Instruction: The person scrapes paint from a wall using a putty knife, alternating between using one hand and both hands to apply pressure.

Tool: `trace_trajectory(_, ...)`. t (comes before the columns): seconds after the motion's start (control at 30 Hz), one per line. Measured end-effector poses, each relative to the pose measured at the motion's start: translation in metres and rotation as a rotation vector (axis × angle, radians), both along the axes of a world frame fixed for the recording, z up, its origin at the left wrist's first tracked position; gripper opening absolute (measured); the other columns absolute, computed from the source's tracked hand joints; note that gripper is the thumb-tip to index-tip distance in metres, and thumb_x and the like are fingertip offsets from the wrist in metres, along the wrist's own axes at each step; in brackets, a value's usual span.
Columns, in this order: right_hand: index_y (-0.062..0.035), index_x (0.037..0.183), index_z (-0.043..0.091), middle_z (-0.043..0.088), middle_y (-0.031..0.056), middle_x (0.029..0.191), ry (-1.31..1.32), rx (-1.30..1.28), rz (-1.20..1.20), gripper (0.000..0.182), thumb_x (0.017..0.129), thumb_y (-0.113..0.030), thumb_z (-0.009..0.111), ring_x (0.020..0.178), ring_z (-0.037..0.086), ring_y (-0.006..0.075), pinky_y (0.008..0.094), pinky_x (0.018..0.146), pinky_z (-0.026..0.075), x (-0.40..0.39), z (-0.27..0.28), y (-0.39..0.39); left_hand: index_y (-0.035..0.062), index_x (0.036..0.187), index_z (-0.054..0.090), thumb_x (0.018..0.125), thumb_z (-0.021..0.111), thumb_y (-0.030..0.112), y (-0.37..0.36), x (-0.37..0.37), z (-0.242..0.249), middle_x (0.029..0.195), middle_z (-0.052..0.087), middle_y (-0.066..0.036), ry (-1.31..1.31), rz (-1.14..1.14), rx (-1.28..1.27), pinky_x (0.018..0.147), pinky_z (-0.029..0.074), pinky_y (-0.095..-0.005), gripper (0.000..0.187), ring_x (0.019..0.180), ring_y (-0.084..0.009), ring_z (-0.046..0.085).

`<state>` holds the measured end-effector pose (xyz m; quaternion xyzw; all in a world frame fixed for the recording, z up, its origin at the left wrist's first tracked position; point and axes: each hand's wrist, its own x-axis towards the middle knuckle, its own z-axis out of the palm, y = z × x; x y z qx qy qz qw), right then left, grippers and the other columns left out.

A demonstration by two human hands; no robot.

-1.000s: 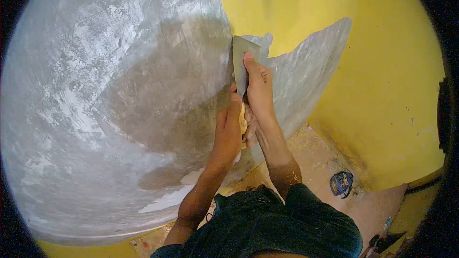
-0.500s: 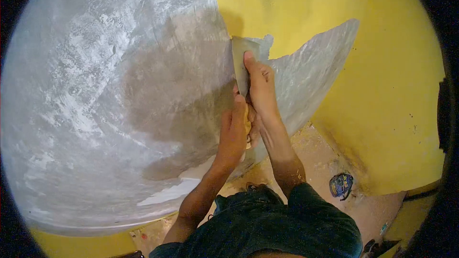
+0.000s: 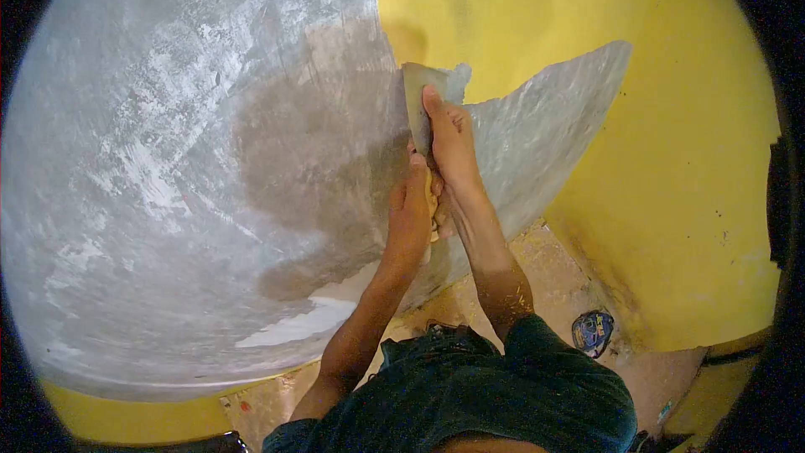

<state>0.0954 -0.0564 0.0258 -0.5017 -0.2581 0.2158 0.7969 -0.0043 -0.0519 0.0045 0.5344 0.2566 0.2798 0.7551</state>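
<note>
A flat metal scraper (image 3: 417, 101) lies against the curved wall, along the border between the grey coating (image 3: 335, 117) and the yellow surface (image 3: 495, 25). My left hand (image 3: 410, 205) is closed on the yellowish handle (image 3: 433, 205) at the scraper's lower end. Higher up and to the right, my right hand (image 3: 453, 138) grips the blade's right side, its thumb flat on the metal. Some of the right fingers are hidden behind the handle. A ragged grey patch (image 3: 537, 126) reaches right from the blade across the yellow.
A blue patterned object (image 3: 593, 333) rests on the dusty floor (image 3: 553, 285) at the lower right. White smears (image 3: 306, 321) mark the lower part of the wall. A dark object (image 3: 222, 443) shows at the bottom left edge, and yellow surface (image 3: 696, 184) curves round on the right.
Both hands and the scraper appear slightly farther left and up in view, while the wall patches have shifted a little too. The grip looks the same.
</note>
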Motion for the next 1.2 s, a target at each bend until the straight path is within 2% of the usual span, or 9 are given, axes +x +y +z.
trace_trajectory(0.1, -0.0096, 0.064, 0.057, 0.053, 0.0002, 0.052, -0.095, 0.019, -0.02, 0.046, 0.096, -0.043, 0.051, 0.043, 0.048, 0.0074, 0.0231, 0.041, 0.036, 0.009, -0.021, 0.008, 0.0098, 0.071, 0.047, 0.098, 0.037, 0.048, -0.006, 0.0, -0.005, 0.057, 0.041, 0.001, -0.054, 0.008, 0.032, 0.036, 0.027, -0.0262, 0.048, 0.044, -0.0082, 0.038)
trace_trajectory(0.17, -0.0094, 0.055, 0.052, 0.049, 0.0002, 0.049, -0.083, 0.006, -0.097, 0.052, 0.093, -0.045, 0.054, 0.043, 0.043, 0.0097, 0.0289, 0.04, 0.031, 0.013, -0.027, 0.015, 0.0097, 0.072, 0.047, 0.098, 0.037, 0.048, -0.004, 0.003, -0.005, 0.057, 0.041, 0.001, -0.074, 0.027, 0.015, 0.035, 0.027, -0.0262, 0.047, 0.044, -0.0082, 0.038)
trace_trajectory(0.27, -0.0108, 0.064, 0.056, 0.053, -0.0006, 0.054, -0.062, 0.043, 0.006, 0.044, 0.095, -0.042, 0.052, 0.044, 0.048, 0.0078, 0.024, 0.042, 0.035, 0.019, -0.014, 0.011, 0.0097, 0.072, 0.047, 0.098, 0.038, 0.048, 0.0, 0.006, -0.002, 0.056, 0.041, 0.001, -0.02, 0.009, -0.017, 0.036, 0.027, -0.0262, 0.047, 0.042, -0.0089, 0.036)
trace_trajectory(0.47, -0.0111, 0.066, 0.058, 0.054, -0.0005, 0.056, 0.009, -0.017, -0.01, 0.041, 0.096, -0.039, 0.051, 0.046, 0.048, 0.008, 0.0243, 0.043, 0.035, 0.007, -0.009, 0.0, 0.0105, 0.071, 0.045, 0.097, 0.039, 0.049, -0.007, 0.006, -0.007, 0.055, 0.041, 0.001, -0.053, 0.05, -0.053, 0.035, 0.028, -0.0261, 0.047, 0.04, -0.0091, 0.037)
trace_trajectory(0.53, -0.0111, 0.065, 0.058, 0.054, -0.0003, 0.055, 0.029, 0.028, 0.027, 0.042, 0.095, -0.039, 0.051, 0.045, 0.048, 0.0082, 0.0243, 0.042, 0.035, 0.009, -0.011, 0.002, 0.0115, 0.07, 0.043, 0.096, 0.04, 0.052, -0.009, 0.005, 0.004, 0.054, 0.04, 0.001, -0.055, -0.009, 0.084, 0.036, 0.029, -0.0261, 0.049, 0.041, -0.009, 0.038)
trace_trajectory(0.63, -0.0111, 0.063, 0.057, 0.054, 0.0003, 0.054, -0.014, 0.033, 0.008, 0.043, 0.095, -0.039, 0.051, 0.043, 0.047, 0.0085, 0.0241, 0.042, 0.035, 0.011, -0.026, 0.004, 0.0115, 0.069, 0.042, 0.096, 0.039, 0.053, -0.014, 0.001, -0.008, 0.054, 0.039, 0.001, -0.116, -0.035, -0.062, 0.036, 0.029, -0.0261, 0.05, 0.041, -0.0088, 0.037)
trace_trajectory(0.87, -0.0106, 0.059, 0.056, 0.052, 0.0014, 0.05, -0.041, -0.021, -0.033, 0.048, 0.094, -0.042, 0.051, 0.04, 0.045, 0.0095, 0.0238, 0.04, 0.032, 0.013, -0.014, 0.001, 0.0106, 0.07, 0.042, 0.098, 0.036, 0.05, -0.009, 0.006, -0.002, 0.052, 0.039, 0.001, -0.132, -0.075, 0.06, 0.036, 0.029, -0.0258, 0.049, 0.041, -0.0091, 0.036)
trace_trajectory(0.93, -0.0107, 0.058, 0.056, 0.052, 0.0013, 0.05, -0.042, -0.038, -0.068, 0.048, 0.094, -0.043, 0.052, 0.04, 0.045, 0.0094, 0.024, 0.039, 0.032, 0.007, -0.014, 0.001, 0.0135, 0.083, 0.047, 0.097, 0.038, 0.049, -0.008, 0.004, -0.015, 0.063, 0.042, 0.002, -0.188, -0.091, -0.014, 0.035, 0.032, -0.0247, 0.039, 0.04, -0.0078, 0.037)
trace_trajectory(1.2, -0.0115, 0.058, 0.056, 0.051, 0.001, 0.049, -0.027, -0.032, -0.026, 0.047, 0.093, -0.044, 0.053, 0.04, 0.045, 0.0091, 0.0246, 0.04, 0.032, 0.014, -0.018, 0.001, 0.0141, 0.08, 0.046, 0.097, 0.04, 0.05, -0.01, 0.004, -0.015, 0.059, 0.038, 0.004, -0.18, -0.142, -0.034, 0.035, 0.03, -0.0232, 0.04, 0.041, -0.0067, 0.036)
